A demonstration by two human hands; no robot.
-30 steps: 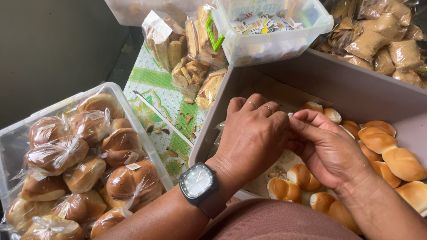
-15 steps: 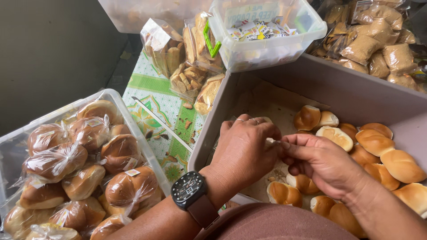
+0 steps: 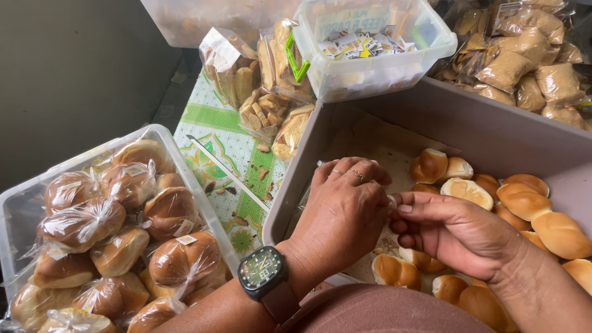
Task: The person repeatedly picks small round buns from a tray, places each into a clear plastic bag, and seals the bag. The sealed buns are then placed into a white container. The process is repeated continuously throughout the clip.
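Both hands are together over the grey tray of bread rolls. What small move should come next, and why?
Probably part the fingers and open whatever they pinch. The left hand and right hand meet fingertip to fingertip above the grey tray, and what lies between them is hidden. Loose rolls lie unwrapped in the tray, while the bagged rolls fill the clear bin on the left.

head camera, looking steeply down, close-up

Golden-brown buns (image 3: 524, 200), grey tray (image 3: 468, 123), green patterned cloth (image 3: 231, 154), black watch (image 3: 262, 271)
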